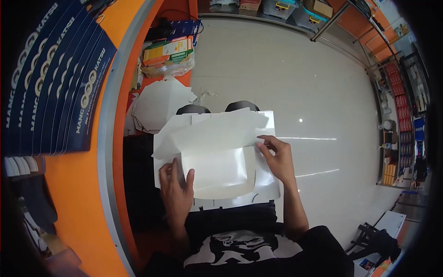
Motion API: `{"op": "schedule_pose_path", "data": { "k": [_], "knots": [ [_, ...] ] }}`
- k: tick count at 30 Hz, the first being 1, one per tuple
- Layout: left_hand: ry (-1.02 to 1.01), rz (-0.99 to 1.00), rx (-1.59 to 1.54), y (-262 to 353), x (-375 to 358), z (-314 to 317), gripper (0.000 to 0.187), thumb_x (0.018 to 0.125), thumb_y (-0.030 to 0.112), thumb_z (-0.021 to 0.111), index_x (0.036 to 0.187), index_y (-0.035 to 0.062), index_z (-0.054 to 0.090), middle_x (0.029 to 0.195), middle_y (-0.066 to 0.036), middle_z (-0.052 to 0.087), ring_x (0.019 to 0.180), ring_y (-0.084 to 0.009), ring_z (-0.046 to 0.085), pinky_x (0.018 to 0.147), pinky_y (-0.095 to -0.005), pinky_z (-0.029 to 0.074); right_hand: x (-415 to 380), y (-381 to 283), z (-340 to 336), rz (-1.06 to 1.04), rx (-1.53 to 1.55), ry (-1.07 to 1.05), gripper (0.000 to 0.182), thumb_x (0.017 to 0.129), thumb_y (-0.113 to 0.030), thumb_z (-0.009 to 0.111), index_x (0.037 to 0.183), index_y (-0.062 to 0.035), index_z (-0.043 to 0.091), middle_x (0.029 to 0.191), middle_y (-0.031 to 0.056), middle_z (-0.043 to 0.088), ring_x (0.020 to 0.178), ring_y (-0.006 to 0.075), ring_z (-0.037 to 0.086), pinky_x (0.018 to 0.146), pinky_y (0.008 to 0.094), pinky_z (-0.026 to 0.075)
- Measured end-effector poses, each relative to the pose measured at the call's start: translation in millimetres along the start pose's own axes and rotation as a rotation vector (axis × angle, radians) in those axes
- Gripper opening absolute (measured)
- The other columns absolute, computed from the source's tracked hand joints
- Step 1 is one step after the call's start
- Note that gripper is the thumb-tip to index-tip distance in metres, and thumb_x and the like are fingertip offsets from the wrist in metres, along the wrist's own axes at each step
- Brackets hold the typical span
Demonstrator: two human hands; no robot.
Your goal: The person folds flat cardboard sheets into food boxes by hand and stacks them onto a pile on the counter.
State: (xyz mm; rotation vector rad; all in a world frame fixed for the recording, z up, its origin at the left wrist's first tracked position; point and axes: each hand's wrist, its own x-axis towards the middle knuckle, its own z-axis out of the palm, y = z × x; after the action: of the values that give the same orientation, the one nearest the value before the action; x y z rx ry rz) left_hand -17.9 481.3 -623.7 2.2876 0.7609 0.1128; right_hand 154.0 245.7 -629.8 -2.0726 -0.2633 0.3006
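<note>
2 hands (pixel 177 190) (pixel 280 160) on 1 open white box (pixel 214 168)

A: "Is your left hand (pixel 177 190) holding the left wall of that glossy white cardboard box (pixel 214 167)?"
B: "Yes, and your right hand (pixel 277 159) pinches its far right corner above flat white cardboard sheets (pixel 268 183)."

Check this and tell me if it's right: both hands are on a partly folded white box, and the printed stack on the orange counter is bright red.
The colour is wrong: in the head view, the printed stack on the orange counter is dark blue. Left hand and right hand are indeed on the partly folded white box.
</note>
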Motion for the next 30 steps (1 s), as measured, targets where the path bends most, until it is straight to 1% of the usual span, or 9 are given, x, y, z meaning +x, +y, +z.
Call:
{"op": "schedule_pose_path", "data": {
  "k": [1,3,5,6,10,14,19,23,30],
  "knots": [
    [0.223,0.138,0.250,3,-5,0,0.050,0.096,0.029,0.067,0.137,0.0031,0.055,0.108,-0.021,0.058,0.104,-0.0346,0.060,0.094,-0.0456,0.048,0,1,2,0.008,0.008,0.008,0.022,0.092,-0.012,0.071,0.105,0.0055,0.070,0.089,0.0153,0.072,0.077,0.0221,0.070,0.072,0.0342,0.055],
    [0.244,0.229,0.039,31,-18,-7,0.050,0.084,0.018,0.080,0.127,0.0010,0.060,0.110,-0.017,0.061,0.103,-0.0317,0.064,0.086,-0.0420,0.052,1,1,4,-0.038,-0.036,0.036,0.018,0.091,-0.010,0.072,0.097,0.0059,0.072,0.087,0.0156,0.073,0.074,0.0214,0.069,0.069,0.0331,0.053],
    [-0.155,0.324,-0.337,82,-27,9,0.060,0.079,0.019,0.085,0.130,0.0011,0.058,0.112,-0.017,0.061,0.104,-0.0331,0.063,0.084,-0.0425,0.054,1,-16,4,-0.097,-0.036,0.038,0.017,0.090,-0.010,0.072,0.095,0.0061,0.073,0.087,0.0162,0.073,0.074,0.0227,0.070,0.069,0.0334,0.054],
    [-0.117,0.444,-0.214,87,-25,31,0.066,0.079,0.023,0.085,0.133,-0.0003,0.054,0.114,-0.018,0.061,0.102,-0.0348,0.064,0.084,-0.0433,0.054,0,-25,2,-0.164,-0.039,0.045,0.016,0.089,-0.010,0.073,0.092,0.0064,0.073,0.087,0.0168,0.073,0.075,0.0241,0.070,0.069,0.0338,0.054],
    [-0.272,0.387,-0.126,72,-18,87,0.054,0.089,0.018,0.072,0.135,-0.0027,0.052,0.117,-0.019,0.061,0.098,-0.0349,0.068,0.081,-0.0425,0.056,-8,-35,-6,-0.253,-0.185,0.014,0.014,0.088,-0.008,0.072,0.090,0.0067,0.073,0.081,0.0175,0.072,0.072,0.0268,0.070,0.068,0.0341,0.054],
    [-0.383,0.332,-0.293,64,-9,88,0.038,0.091,0.007,0.061,0.126,-0.0074,0.057,0.117,-0.025,0.061,0.093,-0.0418,0.067,0.082,-0.0463,0.054,-20,-32,-6,-0.079,-0.131,-0.077,0.015,0.088,-0.006,0.071,0.092,0.0070,0.074,0.073,0.0153,0.072,0.067,0.0199,0.072,0.061,0.0301,0.055],
    [-0.370,0.306,-0.373,66,-8,90,0.035,0.090,0.002,0.059,0.123,-0.0088,0.058,0.114,-0.025,0.062,0.091,-0.0423,0.066,0.082,-0.0469,0.053,-18,-38,12,0.168,0.108,0.017,0.019,0.088,-0.010,0.068,0.090,0.0070,0.075,0.072,0.0151,0.074,0.064,0.0189,0.073,0.065,0.0288,0.057],
    [-0.350,0.290,-0.403,65,-7,91,0.033,0.090,0.001,0.059,0.121,-0.0093,0.058,0.113,-0.025,0.063,0.090,-0.0429,0.066,0.080,-0.0482,0.052,-14,-41,20,0.143,0.091,0.045,0.019,0.087,-0.010,0.067,0.088,0.0073,0.075,0.068,0.0168,0.072,0.060,0.0179,0.071,0.061,0.0295,0.055],
    [-0.369,0.321,-0.394,61,-5,94,0.039,0.087,-0.001,0.060,0.125,-0.0080,0.057,0.115,-0.027,0.061,0.091,-0.0452,0.065,0.081,-0.0493,0.053,-35,-36,35,-0.043,-0.102,0.122,0.015,0.084,-0.009,0.069,0.084,0.0060,0.073,0.071,0.0194,0.069,0.058,0.0308,0.067,0.056,0.0360,0.053]
  ]
}}
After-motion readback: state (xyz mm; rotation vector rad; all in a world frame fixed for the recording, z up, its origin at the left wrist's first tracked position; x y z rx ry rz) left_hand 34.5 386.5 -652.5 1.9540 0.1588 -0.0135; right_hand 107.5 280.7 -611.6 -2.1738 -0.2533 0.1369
